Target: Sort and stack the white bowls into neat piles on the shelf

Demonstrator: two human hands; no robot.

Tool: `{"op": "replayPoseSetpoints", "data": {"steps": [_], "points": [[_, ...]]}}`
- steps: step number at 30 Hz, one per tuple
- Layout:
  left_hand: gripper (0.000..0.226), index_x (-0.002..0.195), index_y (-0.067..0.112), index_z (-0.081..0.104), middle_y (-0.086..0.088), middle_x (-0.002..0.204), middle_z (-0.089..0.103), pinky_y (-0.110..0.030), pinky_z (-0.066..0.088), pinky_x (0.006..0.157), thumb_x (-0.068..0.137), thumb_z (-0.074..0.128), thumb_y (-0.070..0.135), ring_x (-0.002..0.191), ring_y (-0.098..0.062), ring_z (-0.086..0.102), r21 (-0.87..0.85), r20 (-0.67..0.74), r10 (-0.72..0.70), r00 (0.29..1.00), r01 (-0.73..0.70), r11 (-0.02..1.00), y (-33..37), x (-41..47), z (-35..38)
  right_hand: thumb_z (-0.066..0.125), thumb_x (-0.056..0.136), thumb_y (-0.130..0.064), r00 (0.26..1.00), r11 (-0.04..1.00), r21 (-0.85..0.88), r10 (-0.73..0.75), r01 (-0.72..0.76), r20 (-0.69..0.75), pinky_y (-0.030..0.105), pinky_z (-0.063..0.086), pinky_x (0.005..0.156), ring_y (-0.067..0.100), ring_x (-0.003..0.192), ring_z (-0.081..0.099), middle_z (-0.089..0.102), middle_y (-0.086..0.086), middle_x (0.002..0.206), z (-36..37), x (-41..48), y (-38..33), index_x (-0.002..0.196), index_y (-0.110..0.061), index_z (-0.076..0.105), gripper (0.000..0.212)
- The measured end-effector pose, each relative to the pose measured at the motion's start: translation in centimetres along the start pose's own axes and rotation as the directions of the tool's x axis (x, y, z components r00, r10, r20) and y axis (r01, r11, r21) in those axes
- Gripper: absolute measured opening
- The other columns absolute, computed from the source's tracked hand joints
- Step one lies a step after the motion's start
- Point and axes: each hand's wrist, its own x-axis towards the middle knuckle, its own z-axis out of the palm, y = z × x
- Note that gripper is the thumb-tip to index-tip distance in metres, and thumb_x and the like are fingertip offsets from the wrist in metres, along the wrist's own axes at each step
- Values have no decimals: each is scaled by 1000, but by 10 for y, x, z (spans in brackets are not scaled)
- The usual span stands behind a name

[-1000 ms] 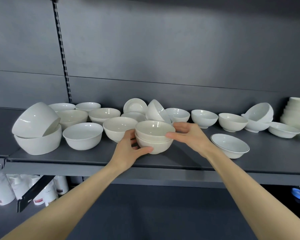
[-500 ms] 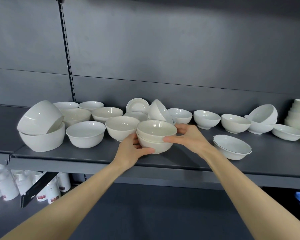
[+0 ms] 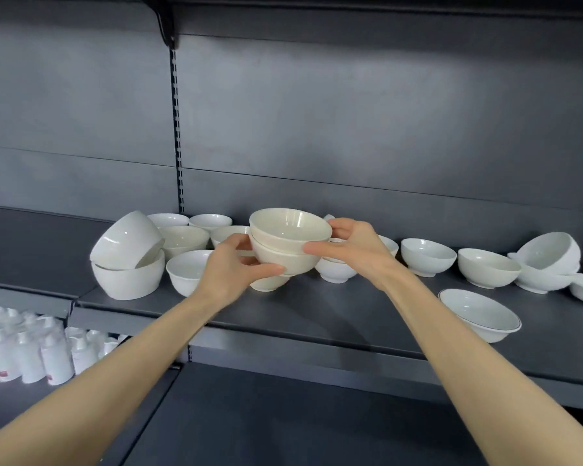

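The grey shelf (image 3: pixel 350 314) runs the width of the bay and carries everything. Largest on it are two bowls at its left end. The lower big bowl (image 3: pixel 128 282) sits upright near the front edge, and a tilted big bowl (image 3: pixel 125 240) leans in its mouth, not seated flat. Toward the right front edge a wide bowl with a thin dark rim (image 3: pixel 478 314) stands alone. Along the back to the right, single bowls (image 3: pixel 426 255) stand apart, and one tipped bowl (image 3: pixel 549 252) rests askew on another.

In the middle, lifted clear of the shelf, is a nested pair of cream bowls (image 3: pixel 286 245), and both hands have it. The left hand (image 3: pixel 231 274) curls round the lower bowl's near side, and the right hand (image 3: pixel 354 250) wraps the right side, thumb in front, fingers behind. Just below stands another cream bowl (image 3: pixel 270 284), seemingly a match.

I'd say the job is barely begun: one small pile in hand, most bowls loose or badly propped. How many bowls lie behind the hands I can't tell. The bowl at the shelf's right end is cut off. The white bottles (image 3: pixel 31 351) lower left are too blurred to read.
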Motion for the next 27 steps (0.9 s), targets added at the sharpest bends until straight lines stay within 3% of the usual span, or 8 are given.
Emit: {"op": "replayPoseSetpoints", "data": {"steps": [4, 8, 12, 16, 21, 27], "points": [[63, 113, 7, 60, 2, 103, 69, -26, 53, 79, 58, 92, 12, 92, -15, 70, 19, 6, -25, 1000, 25, 999, -8, 25, -19, 83, 72, -15, 1000, 1000, 17, 4, -4, 0, 1, 44, 61, -16, 76, 61, 70, -14, 94, 18, 22, -5, 95, -24, 65, 30], [64, 111, 7, 64, -2, 105, 71, -19, 52, 77, 55, 94, 16, 99, -17, 67, 47, 58, -26, 998, 23, 999, -21, 48, -31, 81, 74, -10, 1000, 999, 39, 8, -8, -6, 2, 44, 60, -19, 72, 60, 67, -15, 90, 33, 39, -1, 93, -24, 63, 29], [62, 98, 12, 64, 0, 100, 69, -24, 49, 85, 49, 94, 35, 96, -15, 61, 184, 159, -60, 985, 30, 982, -36, 69, -42, 81, 74, -12, 998, 998, 32, 49, -49, -25, 5, 48, 62, -1, 85, 64, 69, -10, 90, 49, 48, 8, 103, -14, 67, 32], [86, 93, 19, 64, 11, 99, 69, -40, 39, 100, 29, 74, 76, 101, -14, 61, 379, 213, -116, 970, 27, 925, -52, 85, -48, 82, 74, -16, 994, 995, -30, 92, -94, -61, 10, 50, 70, 8, 88, 66, 72, -2, 95, 57, 54, 18, 99, -13, 69, 28], [63, 94, 15, 63, 3, 99, 69, -36, 31, 89, 60, 78, 66, 101, -18, 58, 494, 263, -119, 957, -27, 869, -63, 93, -47, 83, 73, -20, 987, 986, -82, 139, -146, -83, 14, 51, 77, 17, 103, 66, 72, 7, 107, 61, 58, 27, 107, -8, 69, 39], [71, 92, 8, 66, 4, 80, 64, -36, 26, 79, 55, 77, 67, 94, -18, 59, 511, 327, -132, 936, -58, 858, -63, 99, -51, 84, 71, -18, 984, 982, -102, 150, -159, -91, 16, 51, 80, 18, 99, 67, 72, 10, 107, 63, 60, 28, 106, -5, 68, 41]]}}
